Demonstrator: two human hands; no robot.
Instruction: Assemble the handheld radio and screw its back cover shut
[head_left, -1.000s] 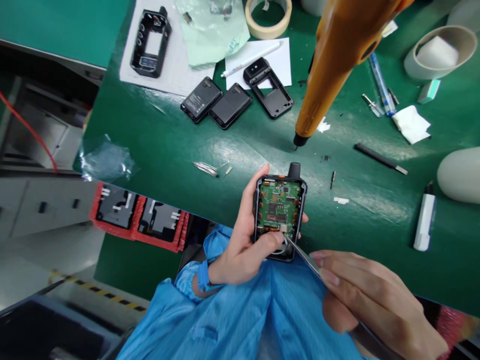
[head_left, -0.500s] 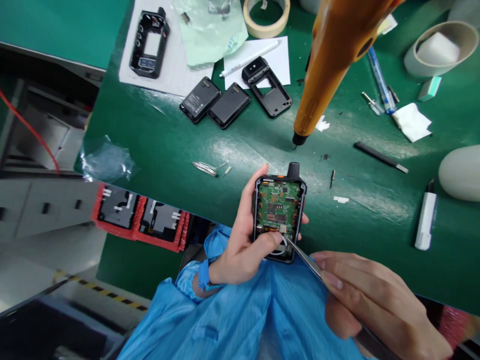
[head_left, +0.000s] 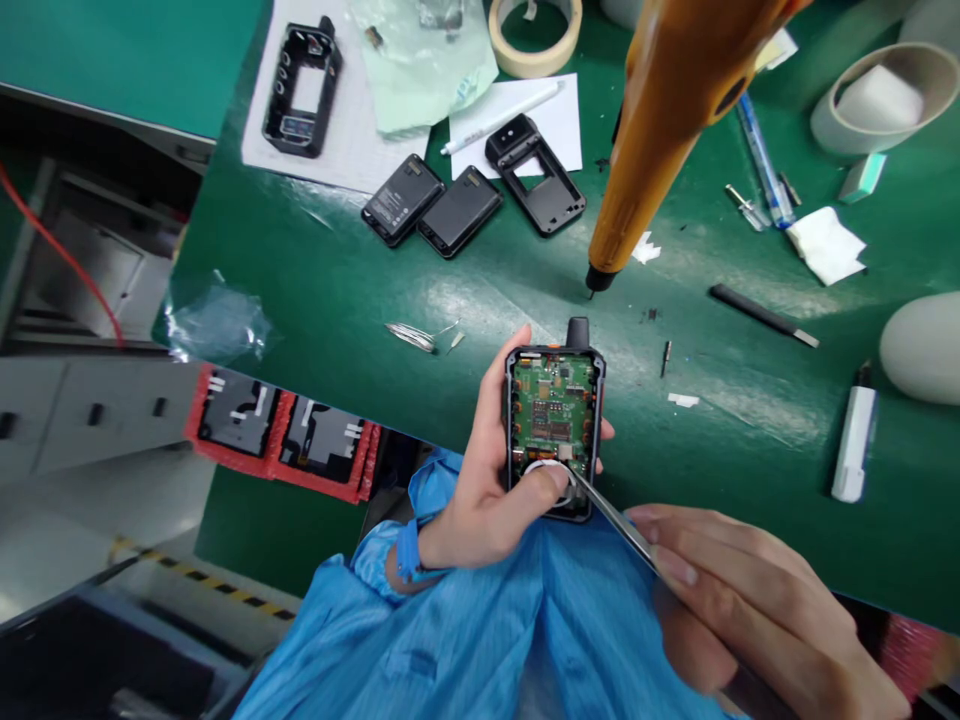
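Observation:
My left hand (head_left: pixel 487 490) is closed round an opened two-way radio (head_left: pixel 555 400), its stub antenna pointing away from me. A green circuit board (head_left: pixel 551 385) shows inside the black housing. My left thumb presses at the lower part, over a white ring-shaped piece (head_left: pixel 534 467), possibly a looped wire. In my right hand (head_left: pixel 750 600) are metal tweezers (head_left: pixel 619 520), their tips at the ring beside my thumb. Whether the tips grip anything is too small to tell.
An orange electric screwdriver (head_left: pixel 637 150) hangs tip down beyond the radio. Two batteries (head_left: pixel 459 210), a black frame (head_left: pixel 536 175) and another housing (head_left: pixel 302 90) lie at the back left. A utility knife (head_left: pixel 853 440) and a black-handled tool (head_left: pixel 761 313) lie right.
The radio has shifted slightly left and up in my left hand, and its tilt has changed a little. The white ring now shows above my thumb. The tweezers stay at nearly the same spot.

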